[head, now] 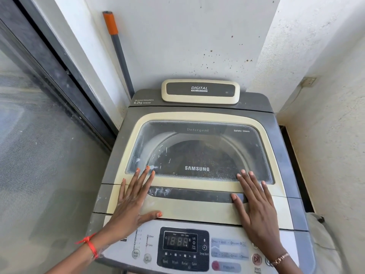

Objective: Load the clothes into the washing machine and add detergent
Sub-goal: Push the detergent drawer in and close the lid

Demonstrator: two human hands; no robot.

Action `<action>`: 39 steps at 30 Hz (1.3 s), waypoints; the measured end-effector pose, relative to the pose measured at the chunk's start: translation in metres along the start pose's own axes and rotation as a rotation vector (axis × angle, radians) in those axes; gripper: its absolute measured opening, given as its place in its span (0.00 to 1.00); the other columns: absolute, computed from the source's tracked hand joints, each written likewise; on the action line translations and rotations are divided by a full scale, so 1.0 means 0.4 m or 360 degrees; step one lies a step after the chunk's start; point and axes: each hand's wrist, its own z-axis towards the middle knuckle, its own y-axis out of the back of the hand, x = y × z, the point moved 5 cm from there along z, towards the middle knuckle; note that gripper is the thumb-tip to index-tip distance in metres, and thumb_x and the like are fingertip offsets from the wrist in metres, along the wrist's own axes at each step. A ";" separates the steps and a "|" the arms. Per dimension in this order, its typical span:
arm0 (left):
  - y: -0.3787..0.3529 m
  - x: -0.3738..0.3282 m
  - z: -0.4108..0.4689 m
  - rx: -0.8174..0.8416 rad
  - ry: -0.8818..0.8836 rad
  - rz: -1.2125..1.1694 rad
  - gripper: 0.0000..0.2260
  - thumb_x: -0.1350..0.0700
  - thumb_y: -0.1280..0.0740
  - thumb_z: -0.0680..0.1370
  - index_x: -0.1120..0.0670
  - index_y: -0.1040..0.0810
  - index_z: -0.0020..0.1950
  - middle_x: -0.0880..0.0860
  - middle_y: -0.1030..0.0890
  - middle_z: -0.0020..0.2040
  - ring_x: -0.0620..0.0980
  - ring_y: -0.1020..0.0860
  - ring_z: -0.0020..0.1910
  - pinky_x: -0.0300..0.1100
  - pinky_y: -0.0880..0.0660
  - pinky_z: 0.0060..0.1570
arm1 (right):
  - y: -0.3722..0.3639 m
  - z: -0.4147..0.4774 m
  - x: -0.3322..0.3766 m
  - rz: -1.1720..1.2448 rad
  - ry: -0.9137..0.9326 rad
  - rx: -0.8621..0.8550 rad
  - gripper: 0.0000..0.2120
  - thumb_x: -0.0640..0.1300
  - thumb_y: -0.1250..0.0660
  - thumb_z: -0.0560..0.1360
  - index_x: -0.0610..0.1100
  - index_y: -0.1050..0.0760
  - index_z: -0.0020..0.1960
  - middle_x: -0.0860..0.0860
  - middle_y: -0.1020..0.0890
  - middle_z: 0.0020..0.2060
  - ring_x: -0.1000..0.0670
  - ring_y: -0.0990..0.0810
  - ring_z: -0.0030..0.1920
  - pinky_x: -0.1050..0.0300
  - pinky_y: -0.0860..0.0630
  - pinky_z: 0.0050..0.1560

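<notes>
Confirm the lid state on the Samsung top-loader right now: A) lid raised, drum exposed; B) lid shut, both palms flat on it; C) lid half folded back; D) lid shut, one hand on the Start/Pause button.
B: the glass lid lies flat and closed, with the left hand and right hand spread flat on its front section.

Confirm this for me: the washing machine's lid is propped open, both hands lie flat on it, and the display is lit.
Not quite. The head view shows the lid shut, lying flat over the tub. The rest holds: the left hand and the right hand lie flat on the washing machine lid with fingers spread, and the display is lit.
</notes>
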 end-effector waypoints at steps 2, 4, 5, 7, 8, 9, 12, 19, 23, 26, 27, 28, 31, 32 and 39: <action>0.000 -0.001 0.000 0.0000 0.0003 -0.0009 0.43 0.25 0.49 0.69 0.42 0.67 0.74 0.40 0.65 0.75 0.45 0.66 0.75 0.43 0.72 0.70 | 0.000 -0.002 -0.001 -0.0004 0.0001 -0.0002 0.29 0.61 0.54 0.78 0.45 0.37 0.72 0.52 0.36 0.72 0.55 0.45 0.74 0.53 0.49 0.73; 0.002 -0.002 0.000 -0.0005 0.0000 -0.0007 0.43 0.25 0.49 0.69 0.41 0.67 0.74 0.40 0.66 0.75 0.45 0.66 0.74 0.43 0.72 0.70 | 0.000 -0.002 -0.001 -0.0008 0.0007 0.0000 0.29 0.61 0.55 0.78 0.45 0.37 0.72 0.52 0.36 0.72 0.55 0.45 0.74 0.53 0.49 0.73; 0.002 -0.002 0.000 -0.0009 -0.0001 -0.0009 0.43 0.25 0.49 0.69 0.40 0.68 0.74 0.39 0.66 0.75 0.44 0.66 0.74 0.43 0.73 0.70 | 0.000 -0.002 -0.001 -0.0011 0.0009 0.0002 0.29 0.61 0.55 0.78 0.45 0.38 0.72 0.52 0.36 0.72 0.55 0.45 0.74 0.53 0.49 0.74; 0.002 -0.003 -0.001 -0.0015 -0.0003 -0.0024 0.42 0.24 0.50 0.69 0.39 0.69 0.73 0.38 0.67 0.74 0.44 0.67 0.74 0.42 0.74 0.69 | -0.001 -0.003 -0.002 -0.0016 0.0012 0.0007 0.29 0.61 0.54 0.78 0.45 0.38 0.72 0.52 0.37 0.72 0.56 0.46 0.74 0.52 0.50 0.74; 0.003 -0.004 0.000 -0.0019 -0.0004 -0.0027 0.42 0.24 0.50 0.68 0.38 0.69 0.72 0.38 0.68 0.74 0.44 0.67 0.74 0.41 0.74 0.69 | -0.002 -0.004 -0.002 -0.0020 0.0014 0.0009 0.29 0.60 0.54 0.78 0.45 0.39 0.72 0.52 0.37 0.73 0.56 0.46 0.74 0.52 0.50 0.74; 0.003 -0.003 0.000 -0.0020 -0.0003 -0.0023 0.42 0.24 0.51 0.68 0.38 0.70 0.72 0.38 0.68 0.74 0.43 0.68 0.74 0.41 0.75 0.68 | -0.002 -0.005 -0.003 -0.0024 0.0016 0.0009 0.29 0.60 0.54 0.78 0.46 0.39 0.72 0.52 0.38 0.73 0.56 0.46 0.74 0.52 0.50 0.74; 0.001 -0.001 0.001 -0.0012 0.0008 0.0001 0.42 0.23 0.53 0.67 0.37 0.73 0.70 0.37 0.71 0.72 0.42 0.69 0.73 0.41 0.75 0.68 | -0.002 -0.005 -0.003 -0.0035 0.0024 -0.0005 0.29 0.61 0.55 0.78 0.46 0.39 0.72 0.52 0.38 0.73 0.55 0.46 0.74 0.52 0.50 0.74; -0.001 -0.001 0.000 0.0006 0.0005 -0.0034 0.42 0.21 0.54 0.65 0.35 0.74 0.69 0.36 0.72 0.72 0.42 0.70 0.72 0.48 0.72 0.69 | -0.003 -0.007 -0.004 -0.0077 0.0028 -0.0038 0.30 0.61 0.56 0.78 0.45 0.38 0.72 0.52 0.38 0.72 0.56 0.46 0.74 0.54 0.52 0.74; -0.001 -0.002 0.002 0.0015 -0.0009 -0.0038 0.43 0.21 0.54 0.64 0.35 0.75 0.69 0.36 0.72 0.71 0.41 0.71 0.72 0.49 0.72 0.69 | -0.007 -0.006 -0.006 -0.0110 0.0017 -0.0037 0.31 0.62 0.57 0.78 0.44 0.38 0.72 0.52 0.38 0.72 0.55 0.45 0.74 0.55 0.52 0.74; -0.003 0.001 0.001 0.0009 -0.0017 -0.0041 0.43 0.22 0.53 0.65 0.37 0.73 0.70 0.37 0.72 0.72 0.42 0.71 0.72 0.51 0.70 0.70 | -0.006 -0.009 -0.004 -0.0129 0.0014 -0.0046 0.31 0.62 0.58 0.78 0.44 0.38 0.72 0.52 0.38 0.72 0.55 0.45 0.74 0.55 0.53 0.74; -0.004 0.002 0.001 0.0005 -0.0016 -0.0046 0.44 0.22 0.53 0.65 0.38 0.71 0.71 0.37 0.72 0.72 0.42 0.71 0.72 0.51 0.70 0.70 | -0.005 -0.009 -0.003 -0.0131 0.0009 -0.0049 0.31 0.62 0.58 0.78 0.44 0.38 0.72 0.52 0.38 0.72 0.55 0.44 0.74 0.55 0.53 0.74; -0.004 0.003 0.002 0.0006 -0.0014 -0.0044 0.44 0.22 0.53 0.65 0.39 0.71 0.72 0.38 0.72 0.72 0.42 0.71 0.72 0.51 0.70 0.70 | -0.004 -0.010 -0.002 -0.0135 0.0005 -0.0051 0.32 0.62 0.58 0.78 0.44 0.38 0.72 0.52 0.38 0.72 0.54 0.44 0.74 0.55 0.53 0.74; -0.003 0.002 0.004 0.0015 -0.0015 -0.0010 0.46 0.21 0.54 0.64 0.41 0.70 0.72 0.38 0.73 0.72 0.41 0.72 0.72 0.51 0.70 0.70 | -0.005 -0.011 -0.002 -0.0152 -0.0004 -0.0044 0.32 0.63 0.59 0.78 0.44 0.39 0.72 0.52 0.39 0.72 0.54 0.45 0.74 0.56 0.55 0.74; -0.004 0.002 0.004 0.0018 -0.0013 -0.0010 0.47 0.21 0.55 0.64 0.42 0.69 0.73 0.38 0.73 0.72 0.41 0.72 0.71 0.51 0.70 0.70 | -0.005 -0.011 -0.002 -0.0159 -0.0005 -0.0041 0.32 0.63 0.59 0.78 0.45 0.39 0.73 0.52 0.39 0.72 0.54 0.45 0.74 0.56 0.55 0.74; -0.005 0.002 0.005 0.0023 -0.0007 0.0005 0.47 0.20 0.56 0.63 0.43 0.68 0.73 0.39 0.73 0.72 0.41 0.72 0.72 0.52 0.70 0.70 | -0.009 -0.012 -0.005 -0.0185 -0.0003 -0.0027 0.33 0.63 0.61 0.77 0.45 0.40 0.73 0.52 0.41 0.73 0.54 0.47 0.74 0.55 0.55 0.74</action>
